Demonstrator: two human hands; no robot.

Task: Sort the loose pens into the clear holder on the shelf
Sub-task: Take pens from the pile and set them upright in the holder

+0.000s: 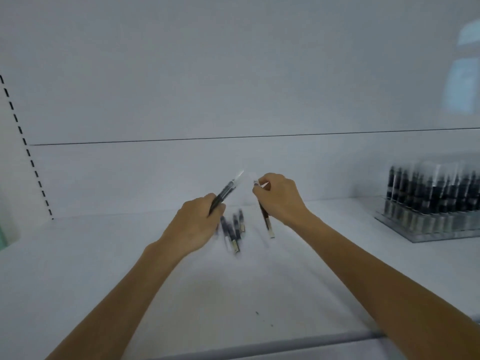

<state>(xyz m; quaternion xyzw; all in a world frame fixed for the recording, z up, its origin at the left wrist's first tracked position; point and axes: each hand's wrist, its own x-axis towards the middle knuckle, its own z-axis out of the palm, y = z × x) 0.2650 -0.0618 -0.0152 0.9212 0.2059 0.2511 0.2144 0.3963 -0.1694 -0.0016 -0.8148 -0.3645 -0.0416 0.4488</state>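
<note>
left hand [200,224] is curled round a small bundle of dark-barrelled pens with clear caps [225,192], tips angled up and to the right. reads as the collecting hand, so picks stack up for one trip to the holder. bundle count unclear, motion blur.

right hand [281,198] pinches a single dark pen with a pale end [265,216] near its top, thumb against fingertips. the pen hangs near vertical, its lower end close over the white shelf surface [233,294]. my guess: it's held by the top so it can be lined up with the bundle.

a few more loose dark pens [235,231] lie flat on the shelf below and between the hands, roughly parallel. blurred, can't count them.

target: the clear plastic holder [420,237] sits on the same shelf at far right, near the white back panel [233,74], well apart from both hands. it's already packed with upright dark pens [428,190]. free slots can't be seen from here.

pose: both forearms reach in from the bottom corners and converge. wrists are raised off the shelf, hands near each other but not touching. backs of both hands face the camera, fingers bent down onto the pens.

none of the held pens is at the holder yet.
</note>
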